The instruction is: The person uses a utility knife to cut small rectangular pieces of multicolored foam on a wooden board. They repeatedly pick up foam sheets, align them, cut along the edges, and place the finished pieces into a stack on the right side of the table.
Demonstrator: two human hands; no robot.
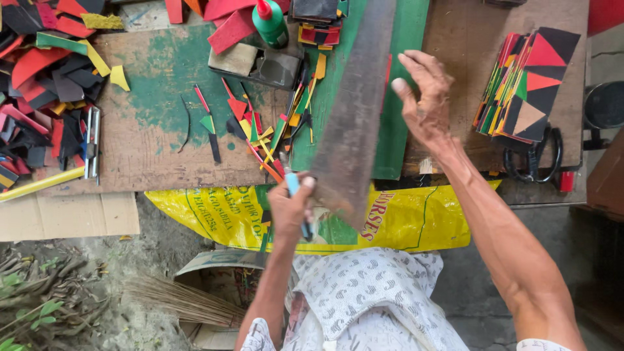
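Nearest to us is our lap in white patterned cloth (370,292), and from it both forearms reach up toward the board (156,149). We keep the left arm close in, bent and rising almost straight; the left hand (290,207) is curled into a fist around a light-blue cutter (294,186), thumb pressed along its top, the tip aimed at the near end of the green sheet (393,123). That fist sits right at the board's near edge, just beside the lower end of the metal straightedge (354,110).

Our right arm comes in long from the lower right, elbow out, wrist bent back. The right hand (422,97) is open and flat — fingers spread, gripping nothing — pressing down on the green sheet with its fingertips at the right edge of the straightedge. This long, dull grey bar lies slanted over the sheet, running from the top of the view down to the left hand.

Left of the cutter lie thin coloured strips (260,130) in red, yellow, green and black. A green glue bottle (270,23) stands at the top, and a heap of offcuts (39,78) fills the far left. At the right we see a stack of patterned cards (526,84) with black scissors (533,156) beneath. A yellow sack (221,214) hangs below the board — partly behind our hands.
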